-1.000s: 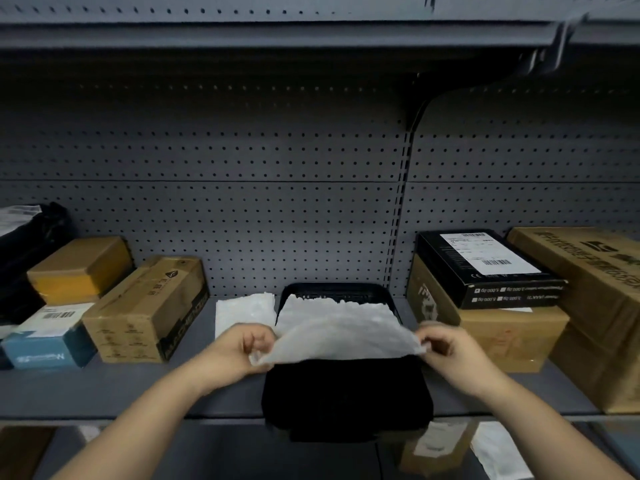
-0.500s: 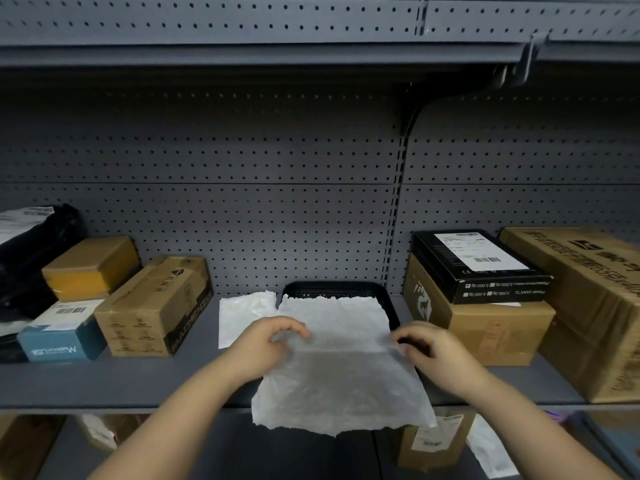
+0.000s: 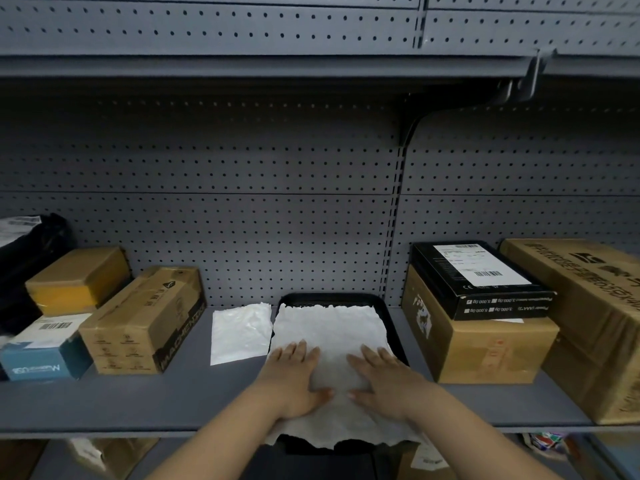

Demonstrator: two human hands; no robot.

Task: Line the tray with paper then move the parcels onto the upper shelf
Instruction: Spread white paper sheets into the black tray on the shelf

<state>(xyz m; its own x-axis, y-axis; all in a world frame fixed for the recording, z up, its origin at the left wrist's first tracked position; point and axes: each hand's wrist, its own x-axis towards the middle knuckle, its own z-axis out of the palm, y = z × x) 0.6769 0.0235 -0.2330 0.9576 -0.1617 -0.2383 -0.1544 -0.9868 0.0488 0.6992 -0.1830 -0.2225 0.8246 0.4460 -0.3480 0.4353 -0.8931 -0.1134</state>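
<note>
I have both hands flat and spread on the paper (image 3: 332,344), the left hand (image 3: 294,379) and right hand (image 3: 384,379) side by side at lower centre of the frame, palms down, gripping nothing. The sheet lies over the black tray (image 3: 391,317) on the middle shelf (image 3: 173,403), its near edge hanging past the tray's front lip. To do this well, I judge I should sweep outward from the centre toward the corners, pressing the sheet into the tray floor, and tuck or slide back that overhang so it sits square. Half a second ago the hands pinched the paper's side edges with the sheet draped; now it is laid down. The parcels, such as the black box (image 3: 481,282) at right and the brown box (image 3: 145,323) at left, wait on the shelf.
</note>
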